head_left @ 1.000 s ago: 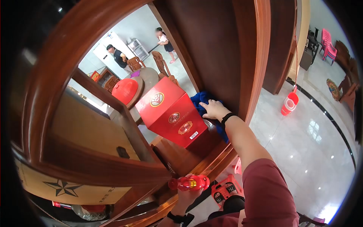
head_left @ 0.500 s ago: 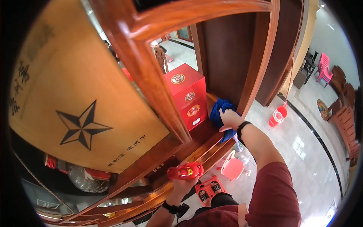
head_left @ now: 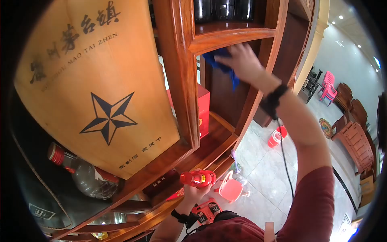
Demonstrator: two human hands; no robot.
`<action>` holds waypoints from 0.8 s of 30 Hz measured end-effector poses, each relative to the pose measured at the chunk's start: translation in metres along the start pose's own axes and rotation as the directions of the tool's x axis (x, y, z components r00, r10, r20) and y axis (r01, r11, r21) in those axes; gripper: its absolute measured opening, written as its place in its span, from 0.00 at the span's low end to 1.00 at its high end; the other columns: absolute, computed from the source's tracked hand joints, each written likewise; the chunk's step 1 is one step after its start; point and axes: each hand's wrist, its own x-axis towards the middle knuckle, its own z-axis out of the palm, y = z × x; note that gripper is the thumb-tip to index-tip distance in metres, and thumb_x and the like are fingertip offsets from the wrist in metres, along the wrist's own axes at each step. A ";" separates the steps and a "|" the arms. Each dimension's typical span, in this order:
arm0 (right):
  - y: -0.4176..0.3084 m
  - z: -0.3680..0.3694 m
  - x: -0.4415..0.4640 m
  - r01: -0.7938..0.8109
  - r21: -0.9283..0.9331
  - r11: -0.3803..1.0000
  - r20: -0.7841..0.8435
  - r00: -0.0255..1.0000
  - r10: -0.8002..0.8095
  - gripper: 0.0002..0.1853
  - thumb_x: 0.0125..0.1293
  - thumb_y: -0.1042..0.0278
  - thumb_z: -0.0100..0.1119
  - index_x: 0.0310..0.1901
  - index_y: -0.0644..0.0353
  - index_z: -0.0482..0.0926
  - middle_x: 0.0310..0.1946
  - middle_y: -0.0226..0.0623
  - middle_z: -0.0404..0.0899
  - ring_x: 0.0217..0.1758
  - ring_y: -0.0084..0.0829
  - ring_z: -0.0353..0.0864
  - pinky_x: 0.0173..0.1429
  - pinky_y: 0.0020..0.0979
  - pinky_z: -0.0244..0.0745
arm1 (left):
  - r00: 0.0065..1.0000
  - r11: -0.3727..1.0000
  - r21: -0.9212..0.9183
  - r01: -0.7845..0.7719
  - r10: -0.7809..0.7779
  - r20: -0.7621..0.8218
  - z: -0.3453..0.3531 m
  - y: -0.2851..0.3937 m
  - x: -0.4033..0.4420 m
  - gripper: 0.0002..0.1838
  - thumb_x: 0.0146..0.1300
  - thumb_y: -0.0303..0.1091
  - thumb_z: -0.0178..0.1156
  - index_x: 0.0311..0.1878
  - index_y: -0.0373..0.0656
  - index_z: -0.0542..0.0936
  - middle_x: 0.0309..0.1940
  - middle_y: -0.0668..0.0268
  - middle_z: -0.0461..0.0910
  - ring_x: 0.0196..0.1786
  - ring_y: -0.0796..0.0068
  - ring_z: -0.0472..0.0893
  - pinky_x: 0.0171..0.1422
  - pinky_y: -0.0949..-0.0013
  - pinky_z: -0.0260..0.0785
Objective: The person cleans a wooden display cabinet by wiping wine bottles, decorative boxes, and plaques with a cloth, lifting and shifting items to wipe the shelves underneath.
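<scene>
1. The right hand [head_left: 246,63], slightly blurred, is partly open, its fingers loosely spread and curved over one bunched blue cloth [head_left: 219,55], which it has hold of; a corner of the cloth hangs below the palm.
2. The cloth is high in an open compartment of the wooden cabinet [head_left: 184,97], below the arched rail [head_left: 234,39] and in front of the dark side panel [head_left: 223,94]. Whether it presses on the wood, I cannot tell.
3. The left hand [head_left: 196,193] is closed around one red bottle [head_left: 198,178] with a gold-marked label, its cap end pointing left, just beside the cabinet's front edge.
4. Two black wristbands show, one on each wrist.
5. The compartment behind the cloth contains one red carton [head_left: 204,111], partly hidden by the cabinet post.
6. The compartment above contains three glossy dark vessels [head_left: 223,10], cut off by the frame; their contents cannot be told.
7. Left of the post stands one wooden panel [head_left: 109,76] bearing a star and "MAO TAI ZHEN"; below it leans one clear glass bottle [head_left: 90,179] with a red cap.
8. On the floor are one pink stool [head_left: 231,190], one red bucket [head_left: 275,138] and, farther off, one stack of pink chairs [head_left: 328,86].
</scene>
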 end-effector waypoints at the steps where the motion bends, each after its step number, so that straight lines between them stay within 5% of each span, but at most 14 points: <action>1: 0.018 0.009 0.019 0.041 -0.056 0.998 -0.056 0.997 -0.045 0.23 0.65 0.63 0.50 0.62 0.31 0.73 0.55 0.36 0.74 0.63 0.39 0.69 0.62 0.44 0.65 | 1.000 0.999 -0.025 0.024 -0.024 -0.009 0.003 0.002 0.001 0.29 0.46 0.28 0.73 0.52 0.38 0.71 0.46 0.60 0.76 0.49 0.65 0.78 0.55 0.61 0.71; 2: 0.031 0.036 0.033 0.016 0.019 1.000 -0.086 0.996 -0.014 0.21 0.67 0.65 0.46 0.61 0.41 0.75 0.57 0.39 0.74 0.62 0.44 0.72 0.63 0.45 0.67 | 1.000 0.999 -0.026 0.029 -0.029 -0.009 0.006 0.000 0.002 0.29 0.46 0.28 0.73 0.52 0.38 0.71 0.46 0.60 0.76 0.49 0.65 0.78 0.55 0.61 0.71; 3: 0.038 0.039 0.042 0.016 0.025 1.000 -0.083 0.996 -0.014 0.21 0.67 0.65 0.46 0.61 0.41 0.75 0.57 0.39 0.74 0.62 0.44 0.72 0.63 0.45 0.67 | 1.000 0.999 -0.043 0.024 -0.024 0.001 0.008 -0.001 0.003 0.29 0.47 0.27 0.73 0.52 0.38 0.70 0.46 0.60 0.76 0.50 0.66 0.78 0.55 0.61 0.71; 5: 0.048 0.037 0.057 -0.262 0.456 0.850 0.195 0.962 0.191 0.20 0.66 0.68 0.45 0.59 0.51 0.75 0.58 0.40 0.74 0.59 0.49 0.74 0.63 0.44 0.68 | 1.000 0.998 -0.049 0.025 -0.024 0.018 0.007 -0.006 0.005 0.30 0.47 0.27 0.73 0.53 0.37 0.70 0.46 0.60 0.75 0.50 0.67 0.78 0.55 0.62 0.71; 6: 0.042 0.062 0.063 -0.296 0.527 0.797 0.127 0.954 0.271 0.20 0.64 0.71 0.45 0.57 0.59 0.75 0.58 0.38 0.74 0.61 0.50 0.71 0.65 0.43 0.65 | 0.996 0.993 -0.077 0.092 -0.090 0.028 0.008 -0.009 0.003 0.30 0.47 0.27 0.73 0.53 0.37 0.69 0.46 0.60 0.75 0.50 0.67 0.78 0.55 0.62 0.72; 9: 0.011 0.100 0.066 -0.241 0.442 0.864 -0.004 0.963 0.271 0.17 0.61 0.69 0.50 0.51 0.58 0.80 0.58 0.35 0.75 0.65 0.44 0.68 0.67 0.45 0.63 | 0.988 0.988 -0.040 0.152 -0.150 0.045 0.005 -0.013 0.005 0.30 0.47 0.26 0.72 0.54 0.37 0.69 0.46 0.61 0.74 0.51 0.70 0.77 0.56 0.63 0.72; 10: -0.001 0.099 0.062 -0.090 0.141 0.986 0.254 0.966 0.052 0.14 0.58 0.67 0.55 0.44 0.56 0.84 0.57 0.33 0.75 0.66 0.38 0.66 0.69 0.48 0.58 | 0.988 0.985 -0.073 0.155 -0.153 0.029 0.003 -0.007 0.006 0.31 0.47 0.25 0.72 0.54 0.37 0.68 0.47 0.61 0.74 0.51 0.70 0.77 0.56 0.63 0.72; 11: -0.013 0.097 0.053 0.110 0.002 0.994 0.244 0.964 -0.107 0.11 0.56 0.66 0.57 0.38 0.54 0.87 0.54 0.30 0.76 0.62 0.35 0.67 0.69 0.51 0.55 | 0.987 0.981 -0.106 0.160 -0.159 0.012 0.002 -0.004 0.005 0.31 0.47 0.25 0.72 0.54 0.37 0.68 0.47 0.61 0.74 0.51 0.69 0.77 0.56 0.63 0.72; 15: -0.079 0.153 -0.009 0.165 0.132 0.977 0.173 0.967 -0.187 0.11 0.56 0.66 0.56 0.37 0.52 0.87 0.47 0.30 0.77 0.59 0.35 0.69 0.70 0.49 0.54 | 0.985 0.984 -0.057 0.171 -0.172 -0.003 -0.001 -0.010 -0.001 0.32 0.46 0.26 0.73 0.54 0.38 0.67 0.48 0.61 0.73 0.51 0.69 0.77 0.56 0.64 0.71; 19: -0.150 0.194 -0.079 0.178 0.294 0.939 0.419 0.859 -0.294 0.11 0.59 0.65 0.54 0.39 0.50 0.86 0.44 0.31 0.79 0.58 0.35 0.70 0.68 0.47 0.56 | 0.981 0.981 -0.021 0.194 -0.195 -0.016 -0.004 -0.020 -0.012 0.34 0.45 0.27 0.74 0.55 0.39 0.67 0.48 0.61 0.73 0.52 0.69 0.77 0.56 0.64 0.71; 21: -0.170 0.194 -0.110 0.083 0.486 0.870 0.522 0.771 -0.365 0.11 0.62 0.64 0.53 0.41 0.51 0.85 0.43 0.32 0.80 0.55 0.36 0.74 0.66 0.46 0.59 | 0.969 0.970 -0.058 0.234 -0.238 -0.069 -0.005 -0.021 -0.016 0.35 0.45 0.27 0.74 0.55 0.40 0.67 0.48 0.61 0.74 0.51 0.69 0.77 0.56 0.64 0.71; 24: -0.184 0.183 -0.130 -0.086 0.525 0.847 0.668 0.658 -0.348 0.14 0.54 0.66 0.59 0.44 0.51 0.80 0.37 0.37 0.83 0.43 0.41 0.83 0.54 0.49 0.71 | 0.978 0.973 0.092 0.210 -0.208 -0.036 -0.006 -0.029 -0.024 0.34 0.45 0.27 0.74 0.56 0.40 0.67 0.49 0.61 0.74 0.52 0.69 0.77 0.56 0.65 0.71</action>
